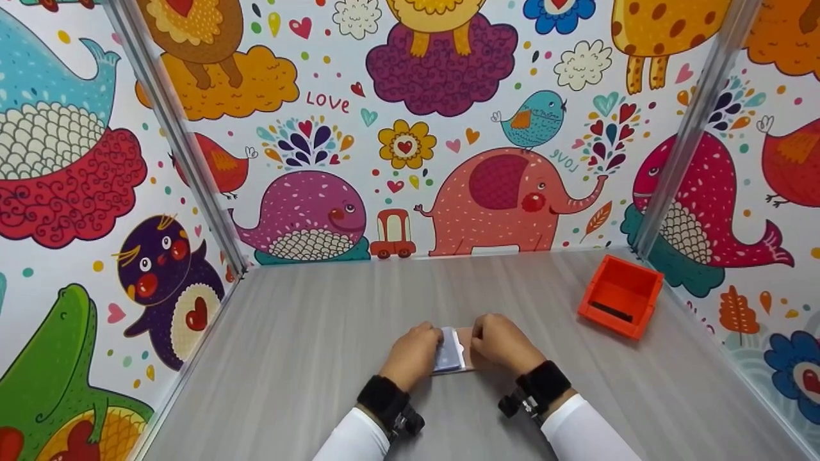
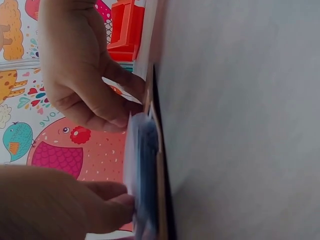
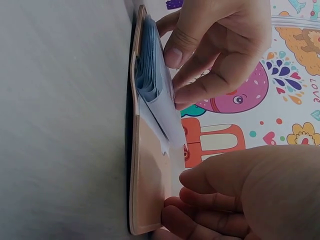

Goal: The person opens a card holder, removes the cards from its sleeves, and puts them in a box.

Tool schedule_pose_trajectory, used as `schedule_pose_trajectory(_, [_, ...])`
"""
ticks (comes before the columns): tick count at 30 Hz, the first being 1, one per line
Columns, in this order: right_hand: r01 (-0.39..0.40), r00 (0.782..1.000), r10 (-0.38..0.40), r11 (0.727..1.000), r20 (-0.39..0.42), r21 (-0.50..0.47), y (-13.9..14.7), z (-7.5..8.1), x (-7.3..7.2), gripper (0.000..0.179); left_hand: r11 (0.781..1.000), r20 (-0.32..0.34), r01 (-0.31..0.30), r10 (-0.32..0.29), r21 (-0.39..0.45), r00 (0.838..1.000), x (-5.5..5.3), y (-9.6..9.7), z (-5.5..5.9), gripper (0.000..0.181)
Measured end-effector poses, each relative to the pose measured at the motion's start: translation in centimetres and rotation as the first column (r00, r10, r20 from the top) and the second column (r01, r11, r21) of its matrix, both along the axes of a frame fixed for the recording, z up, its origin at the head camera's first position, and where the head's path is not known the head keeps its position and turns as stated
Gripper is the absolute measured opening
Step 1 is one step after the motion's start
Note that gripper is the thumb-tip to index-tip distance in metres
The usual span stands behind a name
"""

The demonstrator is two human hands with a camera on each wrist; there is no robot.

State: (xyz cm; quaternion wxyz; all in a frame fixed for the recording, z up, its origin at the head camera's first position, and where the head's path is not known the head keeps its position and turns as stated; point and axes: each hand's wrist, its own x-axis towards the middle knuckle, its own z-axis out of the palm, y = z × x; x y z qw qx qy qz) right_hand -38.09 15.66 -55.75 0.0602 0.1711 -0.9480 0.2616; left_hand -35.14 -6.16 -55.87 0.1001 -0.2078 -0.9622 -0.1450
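A card holder with a tan cover (image 3: 150, 185) lies opened out on the table between the two hands. Its stack of clear bluish plastic sleeves (image 3: 150, 65) is on the left half, and one sleeve at the top lifts a little away from the rest. My left hand (image 1: 412, 355) pinches the sleeves near their far edge with thumb and fingers. On the other side, my right hand (image 1: 506, 346) holds the edge of the bare right cover flap with curled fingers. From the head view, both hands hide much of the card holder.
An orange-red plastic bin (image 1: 621, 272) stands at the table's back right, and a thin black strip (image 1: 610, 312) lies in it. Walls printed with cartoon animals enclose the grey table (image 1: 307, 358) at the back and both sides. Each wrist wears a black strap with a small camera.
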Motion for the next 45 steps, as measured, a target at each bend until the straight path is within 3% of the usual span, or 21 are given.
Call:
schedule_pose_trajectory(8, [0.007, 1.0, -0.007, 1.0, 0.016, -0.019, 0.0, 0.0, 0.0, 0.017, 0.998, 0.017, -0.009, 0.008, 0.06, 1.0, -0.2, -0.1, 0.0, 0.025])
schedule_pose_trajectory(12, [-0.003, 1.0, 0.002, 1.0, -0.017, -0.018, 0.0, 0.0, -0.1, 0.016, 0.995, 0.013, -0.018, 0.017, 0.102, 1.0, -0.3, 0.0, 0.0, 0.023])
schedule_pose_trajectory(15, [-0.009, 0.999, 0.008, 1.0, -0.037, -0.015, 0.0, 0.0, -0.1, 0.015, 0.994, -0.001, -0.021, 0.021, 0.108, 1.0, -0.4, 0.1, -0.1, 0.023])
schedule_pose_trajectory(23, [0.01, 1.0, -0.01, 0.999, 0.004, -0.044, -0.4, 0.2, 0.1, 0.026, 0.996, -0.052, -0.012, 0.016, 0.089, 0.999, -0.5, 0.2, -0.2, 0.022])
schedule_pose_trajectory(29, [-0.073, 0.997, 0.073, 0.992, 0.003, -0.103, -1.3, 1.2, 0.9, 0.03, 0.995, -0.028, -0.029, 0.032, 0.098, 0.999, -0.4, 0.2, -0.2, 0.021])
schedule_pose_trajectory(33, [-0.142, 0.99, 0.144, 0.985, 0.011, -0.101, -2.0, 1.8, 1.4, 0.022, 0.995, -0.018, -0.033, 0.035, 0.093, 0.999, -0.6, 0.2, -0.3, 0.022])
schedule_pose_trajectory(35, [-0.166, 0.985, 0.169, 0.982, 0.021, -0.09, -2.3, 1.9, 1.6, 0.027, 0.996, -0.021, -0.029, 0.031, 0.088, 0.999, -0.6, 0.2, -0.2, 0.023])
schedule_pose_trajectory(38, [-0.182, 0.982, 0.185, 0.98, 0.033, -0.082, -2.5, 1.9, 1.7, 0.035, 0.997, -0.022, -0.022, 0.024, 0.078, 0.999, -0.7, 0.2, -0.2, 0.023])
schedule_pose_trajectory(45, [-0.194, 0.981, 0.194, 0.98, -0.014, -0.044, -2.4, 1.5, 1.6, 0.025, 0.998, -0.013, -0.027, 0.028, 0.063, 1.0, -0.5, 0.3, -0.2, 0.02])
